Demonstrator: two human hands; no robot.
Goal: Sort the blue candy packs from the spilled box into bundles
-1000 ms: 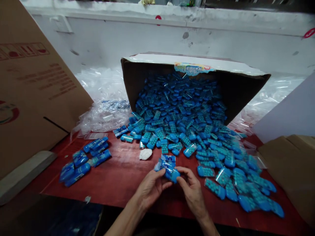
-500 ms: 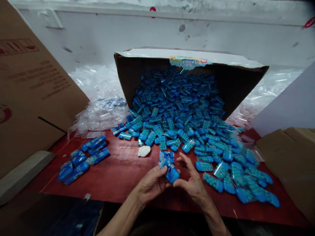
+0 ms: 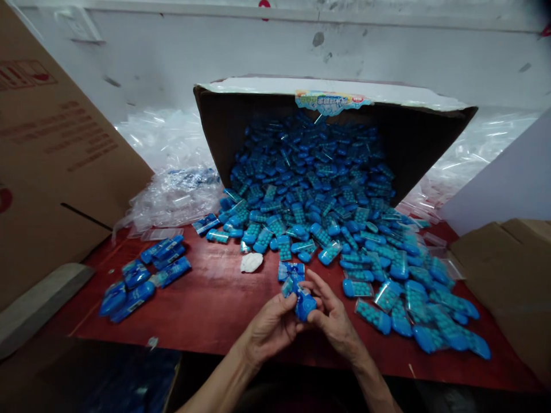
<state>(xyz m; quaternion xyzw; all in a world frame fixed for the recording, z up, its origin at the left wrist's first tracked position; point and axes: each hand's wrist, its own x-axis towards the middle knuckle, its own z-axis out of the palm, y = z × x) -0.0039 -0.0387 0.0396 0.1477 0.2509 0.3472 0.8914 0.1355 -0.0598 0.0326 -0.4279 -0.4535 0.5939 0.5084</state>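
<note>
In front of me, above the table's near edge, I hold a small blue candy container (image 3: 305, 305) with a printed blue wrapper sleeve around part of it. My left hand (image 3: 272, 328) grips it from the left, thumb on top. From the right, my right hand (image 3: 339, 328) closes thumb and fingers on its blue rounded end. Just beyond my fingers a flat blue wrapper (image 3: 291, 270) lies on the red table (image 3: 206, 304). A crumpled white scrap (image 3: 251, 263) is to the left of it.
An open carton (image 3: 430, 137) on its side spills a heap of candy containers (image 3: 310, 189) toward me and right. Several wrapped containers (image 3: 136, 275) lie at left. Clear plastic pieces (image 3: 172, 201) pile behind. Cardboard boxes stand left (image 3: 51, 149) and right (image 3: 508, 275).
My right thumb and fingers have closed in on the container's end. The container has shifted slightly right in my hands. The view has moved slightly.
</note>
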